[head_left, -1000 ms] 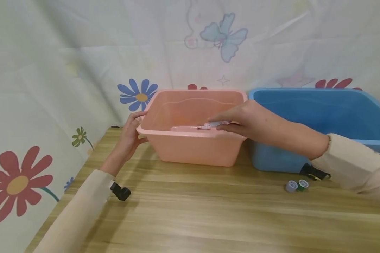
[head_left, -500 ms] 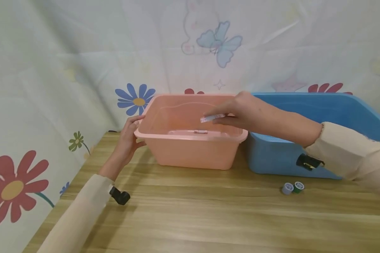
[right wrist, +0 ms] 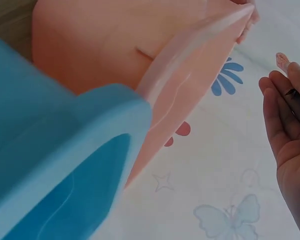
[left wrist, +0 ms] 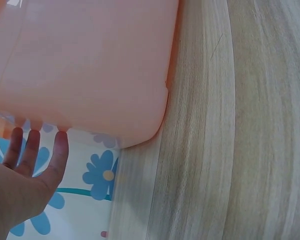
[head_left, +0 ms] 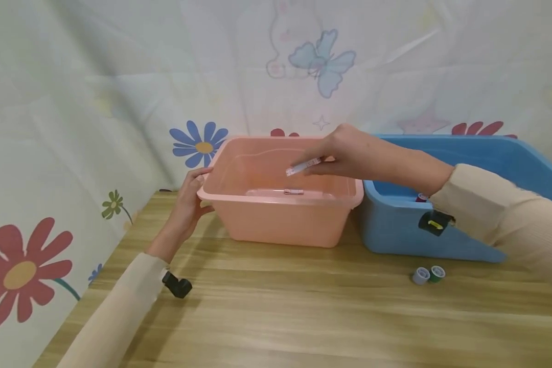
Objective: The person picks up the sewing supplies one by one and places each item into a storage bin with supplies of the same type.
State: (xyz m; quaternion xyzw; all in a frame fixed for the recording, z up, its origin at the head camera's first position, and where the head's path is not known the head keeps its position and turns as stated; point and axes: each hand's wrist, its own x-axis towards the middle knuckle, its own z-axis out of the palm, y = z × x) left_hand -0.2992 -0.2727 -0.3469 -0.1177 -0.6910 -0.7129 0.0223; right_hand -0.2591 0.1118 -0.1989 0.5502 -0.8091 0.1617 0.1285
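Note:
My left hand (head_left: 184,204) rests against the left rim of a pink plastic tub (head_left: 276,220). In the left wrist view its fingers (left wrist: 60,155) are fairly straight, with their tips at the tub's outer side. My right hand (head_left: 345,153) pinches a small, slim white-and-pink patterned bar (head_left: 303,167) over the tub's opening. A dark part shows between the fingers in the right wrist view; I cannot tell the bar's exact kind. Another small pink-and-white bar (head_left: 293,192) lies on the tub's floor. The right wrist view shows my right hand (right wrist: 292,120) beyond the tub's rim.
A larger blue tub (head_left: 409,235) stands close to the right of the pink one. One small dark-red cylinder (head_left: 421,198) shows inside it. Two small white-topped rolls, one lilac (head_left: 420,276) and one green (head_left: 437,274), sit on the wooden table (head_left: 280,312). A patterned curtain (head_left: 257,66) hangs behind.
My right hand has risen slightly and moved left with the bar, away from the tub's floor. The dark-red cylinder in the blue tub has come into view. My left hand stays at the rim.

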